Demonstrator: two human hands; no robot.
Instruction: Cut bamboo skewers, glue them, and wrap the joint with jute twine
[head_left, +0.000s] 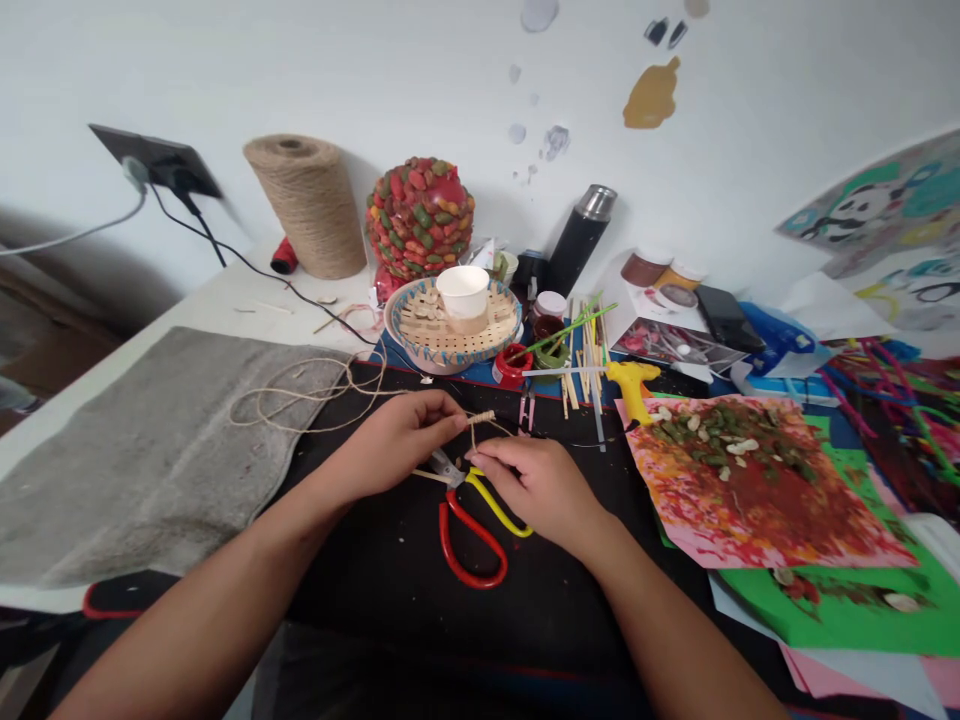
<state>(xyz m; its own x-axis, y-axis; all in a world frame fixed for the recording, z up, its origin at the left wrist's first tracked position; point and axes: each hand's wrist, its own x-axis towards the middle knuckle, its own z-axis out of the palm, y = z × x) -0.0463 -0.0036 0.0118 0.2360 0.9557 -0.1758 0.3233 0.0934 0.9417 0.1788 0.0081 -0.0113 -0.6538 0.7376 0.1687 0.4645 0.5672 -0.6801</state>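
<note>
My left hand (401, 440) is closed in a pinch on a short twine-wrapped piece (483, 416), whose coiled end sticks out past the fingertips. Thumb and fingers of my right hand (541, 482) pinch a strand of twine (473, 437) running down from that piece. Whatever lies under the wrapping is hidden. Loose loops of twine (300, 392) trail to the left over a grey cloth. Beneath both hands lies a pair of scissors (472, 540) with one red and one yellow handle, its blades partly covered by my left hand.
A large twine spool (307, 205) stands by the wall. Behind my hands are a woven tray (405, 320) bearing a white cup (463, 295), paint jars (512, 367) and thin sticks (585, 350). To the right lie a yellow glue gun (634, 388) and painted paper (772, 500).
</note>
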